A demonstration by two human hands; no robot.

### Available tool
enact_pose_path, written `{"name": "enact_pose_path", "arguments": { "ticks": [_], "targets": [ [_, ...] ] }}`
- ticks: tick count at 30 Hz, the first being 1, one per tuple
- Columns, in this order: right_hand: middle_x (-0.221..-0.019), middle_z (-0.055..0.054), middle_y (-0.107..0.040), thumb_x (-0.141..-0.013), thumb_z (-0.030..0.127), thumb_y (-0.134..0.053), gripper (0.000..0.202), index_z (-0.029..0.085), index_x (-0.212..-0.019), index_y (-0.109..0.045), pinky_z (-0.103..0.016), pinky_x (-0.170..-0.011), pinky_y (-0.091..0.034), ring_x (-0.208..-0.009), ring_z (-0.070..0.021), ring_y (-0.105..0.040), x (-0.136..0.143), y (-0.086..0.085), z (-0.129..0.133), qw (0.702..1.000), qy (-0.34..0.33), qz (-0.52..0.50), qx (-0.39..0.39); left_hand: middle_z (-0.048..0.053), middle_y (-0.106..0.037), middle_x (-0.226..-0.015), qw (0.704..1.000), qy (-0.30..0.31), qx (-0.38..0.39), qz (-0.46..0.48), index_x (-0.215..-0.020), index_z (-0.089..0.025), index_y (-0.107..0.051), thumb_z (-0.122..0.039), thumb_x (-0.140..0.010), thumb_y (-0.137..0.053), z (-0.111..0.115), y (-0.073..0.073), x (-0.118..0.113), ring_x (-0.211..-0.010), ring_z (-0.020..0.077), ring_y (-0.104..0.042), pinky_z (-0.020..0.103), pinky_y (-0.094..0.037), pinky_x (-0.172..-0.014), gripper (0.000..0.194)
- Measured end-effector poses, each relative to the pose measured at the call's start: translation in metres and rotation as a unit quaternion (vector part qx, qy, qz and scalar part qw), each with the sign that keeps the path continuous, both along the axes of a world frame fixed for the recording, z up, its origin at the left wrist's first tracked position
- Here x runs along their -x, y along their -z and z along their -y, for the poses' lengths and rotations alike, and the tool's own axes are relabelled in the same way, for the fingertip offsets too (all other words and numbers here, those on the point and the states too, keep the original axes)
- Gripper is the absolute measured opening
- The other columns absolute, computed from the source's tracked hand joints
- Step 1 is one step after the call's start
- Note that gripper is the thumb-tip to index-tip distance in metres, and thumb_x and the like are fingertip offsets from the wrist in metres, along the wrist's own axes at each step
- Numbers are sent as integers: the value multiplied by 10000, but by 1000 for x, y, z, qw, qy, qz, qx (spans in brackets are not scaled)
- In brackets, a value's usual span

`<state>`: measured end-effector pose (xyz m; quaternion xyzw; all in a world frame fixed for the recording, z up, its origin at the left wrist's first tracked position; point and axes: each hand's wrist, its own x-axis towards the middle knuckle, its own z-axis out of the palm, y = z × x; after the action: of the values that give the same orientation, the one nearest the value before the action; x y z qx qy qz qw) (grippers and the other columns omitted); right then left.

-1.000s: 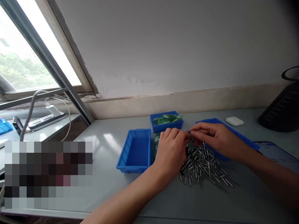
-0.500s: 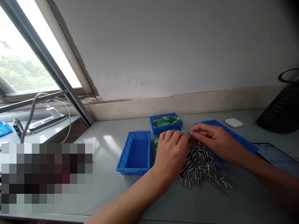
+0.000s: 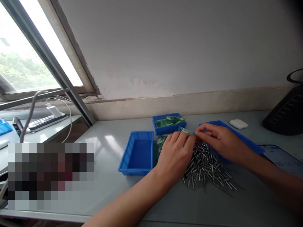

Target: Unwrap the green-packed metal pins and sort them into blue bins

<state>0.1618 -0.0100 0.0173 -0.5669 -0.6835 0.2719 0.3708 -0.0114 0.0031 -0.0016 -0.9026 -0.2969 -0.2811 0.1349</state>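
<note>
Pinching green packet [image 3: 186, 130] between left hand [image 3: 176, 150], curled, and right hand [image 3: 219, 138], fingertips closed; probably light, limp, slippery; best held at edges.

More green packet [image 3: 186, 130] now shows beyond the left fingers [image 3: 182, 138].

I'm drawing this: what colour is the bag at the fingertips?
The bag is see-through green, shown in the head view.

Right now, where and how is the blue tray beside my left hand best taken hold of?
The blue tray is probably best gripped by its left rim, coming from the left: that raised side is fully visible, while green plastic and your left hand crowd its right side.
</note>
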Motion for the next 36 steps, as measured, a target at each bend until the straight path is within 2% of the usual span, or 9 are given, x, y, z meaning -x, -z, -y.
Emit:
{"name": "enact_pose_path", "arguments": {
  "ticks": [3, 8, 16, 22, 29, 32, 36],
  "targets": [
    [-697, -22, -648, -836, 411, -474, 229, 204, -809, -569, -271, -573, -427, -666, -172, -596, -2, 0, -2, 1000, -9, -4, 3, 66, -562, -983, 1000, 27, 9, 3, -1065, -138, -490, -108, -917, -321, -1, 0, 0, -876, 169, -498, 324, -445, -773, 226],
    [-692, -23, -640, -841, 379, -463, 219, 201, -774, -571, -258, -532, -415, -619, -155, -574, -1, 3, -3, 999, -35, 8, 19, 57, -553, -894, 998, 49, 24, -18, -971, -143, -507, -123, -925, -302, -3, 1, 0, -821, 158, -499, 321, -456, -760, 211],
    [-671, -16, -636, -824, 369, -492, 199, 209, -788, -606, -253, -511, -409, -610, -156, -569, 1, 3, 0, 999, -29, 12, -18, 65, -550, -882, 999, 20, 31, -33, -973, -140, -493, -71, -879, -341, -1, 2, 0, -812, 183, -480, 333, -446, -726, 191],
    [-798, -39, -642, -863, 428, -444, 268, 212, -869, -602, -264, -596, -442, -715, -167, -578, 1, -2, 0, 997, -76, 6, -14, 65, -555, -920, 998, 19, 61, 14, -994, -161, -460, -27, -843, -337, -2, 2, 0, -803, 175, -488, 328, -448, -712, 237],
    [-725, -22, -613, -865, 430, -435, 268, 219, -867, -601, -253, -543, -412, -629, -144, -538, 4, -3, 1, 996, -85, 15, -6, 48, -542, -877, 995, 30, 84, 47, -962, -168, -460, 37, -764, -334, -3, 5, -2, -778, 169, -481, 312, -438, -685, 312],
    [-666, -11, -588, -859, 418, -442, 261, 209, -816, -593, -249, -531, -404, -591, -133, -520, 4, -1, 1, 997, -76, 11, -11, 47, -543, -864, 995, 36, 84, 48, -956, -167, -468, 0, -814, -337, -3, 5, -3, -779, 168, -485, 315, -441, -694, 256],
    [-640, -5, -563, -852, 405, -448, 243, 204, -772, -558, -247, -534, -409, -588, -132, -517, 2, -1, 0, 997, -65, -16, -29, 64, -548, -916, 993, 26, 93, 74, -993, -162, -470, -160, -902, -361, -4, 2, -3, -845, 180, -498, 334, -452, -729, 142]
  ]
}}
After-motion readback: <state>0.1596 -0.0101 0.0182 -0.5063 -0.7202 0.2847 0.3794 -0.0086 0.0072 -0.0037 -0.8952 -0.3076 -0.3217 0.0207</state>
